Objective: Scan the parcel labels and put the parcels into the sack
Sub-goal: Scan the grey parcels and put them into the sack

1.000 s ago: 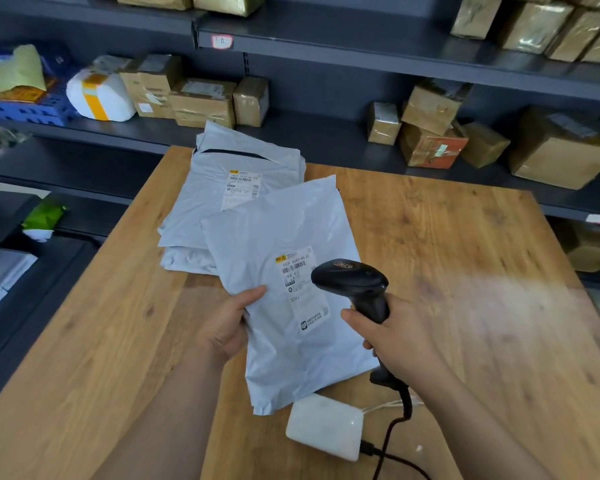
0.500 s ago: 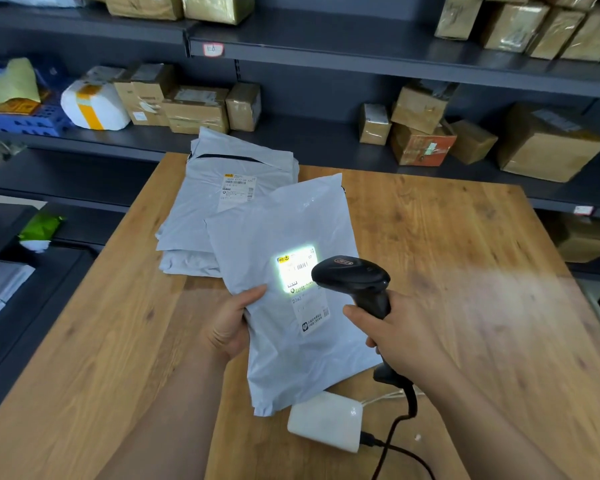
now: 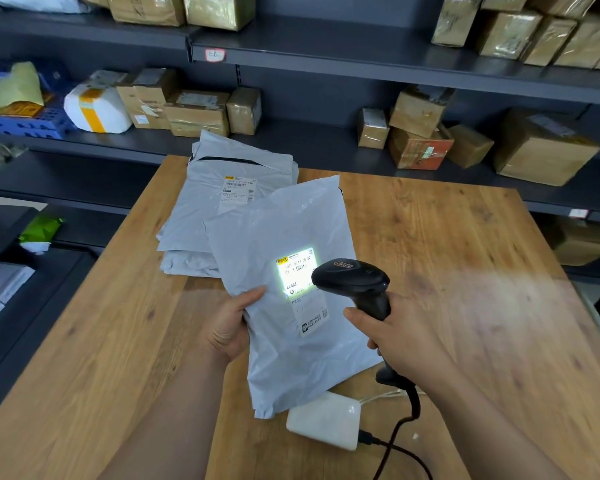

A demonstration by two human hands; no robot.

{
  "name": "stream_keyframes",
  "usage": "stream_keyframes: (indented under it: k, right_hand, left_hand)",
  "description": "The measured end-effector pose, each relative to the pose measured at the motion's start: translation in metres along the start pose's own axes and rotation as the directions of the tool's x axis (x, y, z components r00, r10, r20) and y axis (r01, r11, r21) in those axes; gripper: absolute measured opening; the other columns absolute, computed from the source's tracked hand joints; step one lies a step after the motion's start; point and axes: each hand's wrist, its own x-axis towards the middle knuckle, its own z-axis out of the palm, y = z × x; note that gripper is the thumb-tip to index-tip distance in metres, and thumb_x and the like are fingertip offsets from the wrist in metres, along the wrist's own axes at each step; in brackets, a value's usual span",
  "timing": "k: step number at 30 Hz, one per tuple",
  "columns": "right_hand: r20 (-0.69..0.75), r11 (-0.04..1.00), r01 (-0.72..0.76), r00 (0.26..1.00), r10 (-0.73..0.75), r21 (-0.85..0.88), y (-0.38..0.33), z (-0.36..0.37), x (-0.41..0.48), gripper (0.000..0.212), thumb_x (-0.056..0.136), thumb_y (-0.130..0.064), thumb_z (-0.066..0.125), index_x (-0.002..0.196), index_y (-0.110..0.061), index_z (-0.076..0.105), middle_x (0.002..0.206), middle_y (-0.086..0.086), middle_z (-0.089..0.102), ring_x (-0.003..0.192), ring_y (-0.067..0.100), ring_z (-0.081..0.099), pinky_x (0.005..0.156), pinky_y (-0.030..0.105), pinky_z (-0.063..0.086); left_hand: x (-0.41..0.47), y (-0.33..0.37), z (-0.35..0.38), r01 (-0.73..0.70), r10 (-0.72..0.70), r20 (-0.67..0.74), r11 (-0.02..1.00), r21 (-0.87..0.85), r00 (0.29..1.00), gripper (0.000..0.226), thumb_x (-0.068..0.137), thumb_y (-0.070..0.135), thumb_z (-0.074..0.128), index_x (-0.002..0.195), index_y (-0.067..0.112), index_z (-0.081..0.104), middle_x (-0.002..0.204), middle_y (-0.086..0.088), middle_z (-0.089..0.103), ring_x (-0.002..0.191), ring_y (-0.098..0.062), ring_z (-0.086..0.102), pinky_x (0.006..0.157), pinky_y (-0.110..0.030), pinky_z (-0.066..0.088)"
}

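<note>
Head view, centre of frame: 1 grey plastic mailer parcel (image 3: 291,299) with white printed label (image 3: 300,289) (upper part lit by a bright scan patch), gripped at its left edge by the left hand (image 3: 231,323), thumb on top, other fingers hidden beneath. Right hand (image 3: 400,337), fingers wrapped around the grip of a black corded barcode scanner (image 3: 357,284), aimed at the label. Behind: stack of grey mailers (image 3: 219,206) on the wooden table (image 3: 447,271). Lower centre: white rounded box (image 3: 324,424), touching the table.

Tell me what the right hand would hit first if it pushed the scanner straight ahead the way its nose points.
Most likely the lit label on the grey parcel held by the left hand. The right hand aims the scanner at it; the gap looks small, though depth is unclear.
</note>
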Motion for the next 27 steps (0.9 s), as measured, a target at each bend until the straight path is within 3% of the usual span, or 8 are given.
stream_keyframes:
  k: [6,12,16,23,27]
  right_hand:
    - [-0.008,1.0,0.009,1.0,-0.009,0.017,-0.002,-0.003,-0.006,0.035,0.085,-0.032,0.068,0.088,0.002,0.06,0.062,0.008,0.052,0.054,0.013,0.051,0.054,0.028,0.043]
    - [-0.007,1.0,-0.003,1.0,0.003,0.025,-0.002,-0.003,-0.013,0.035,0.084,-0.031,0.068,0.086,0.004,0.059,0.062,0.009,0.051,0.055,0.016,0.05,0.054,0.031,0.042]
    - [0.002,0.999,-0.035,0.999,0.035,0.029,-0.004,-0.004,-0.02,0.028,0.085,-0.033,0.067,0.083,-0.006,0.06,0.062,0.007,0.054,0.054,0.012,0.055,0.049,0.028,0.047]
    - [-0.029,1.0,-0.007,1.0,0.007,0.024,-0.006,-0.014,-0.034,0.033,0.086,-0.028,0.068,0.087,0.003,0.058,0.062,0.009,0.052,0.043,0.005,0.048,0.046,0.024,0.042]
    - [-0.036,1.0,0.005,0.999,-0.004,0.025,-0.005,-0.02,-0.04,0.037,0.085,-0.028,0.068,0.088,0.008,0.057,0.062,0.01,0.049,0.039,0.003,0.044,0.048,0.027,0.04]
  left_hand:
    - [-0.001,-0.001,0.004,-0.004,0.004,0.009,1.0,-0.016,1.0,0.028,0.082,0.008,0.06,0.109,0.007,0.067,0.103,-0.008,0.073,0.094,-0.021,0.069,0.099,-0.039,0.047]
    - [-0.004,-0.001,0.003,-0.006,0.006,0.01,1.0,0.006,1.0,0.022,0.088,0.006,0.056,0.107,0.009,0.067,0.098,-0.006,0.074,0.09,-0.019,0.07,0.099,-0.038,0.047]
    - [-0.006,-0.001,0.001,0.007,-0.007,0.014,1.0,0.008,1.0,0.029,0.085,0.007,0.059,0.113,0.007,0.066,0.107,-0.01,0.071,0.101,-0.025,0.066,0.102,-0.041,0.045]
    - [-0.007,0.002,-0.003,0.042,-0.042,0.022,0.999,-0.02,0.999,0.049,0.08,0.006,0.064,0.128,0.002,0.058,0.127,-0.017,0.062,0.12,-0.034,0.057,0.107,-0.047,0.04]
    - [-0.007,0.001,-0.002,0.063,-0.062,0.032,0.998,-0.027,0.998,0.029,0.09,0.005,0.051,0.116,0.002,0.064,0.115,-0.014,0.069,0.103,-0.028,0.068,0.094,-0.042,0.052]
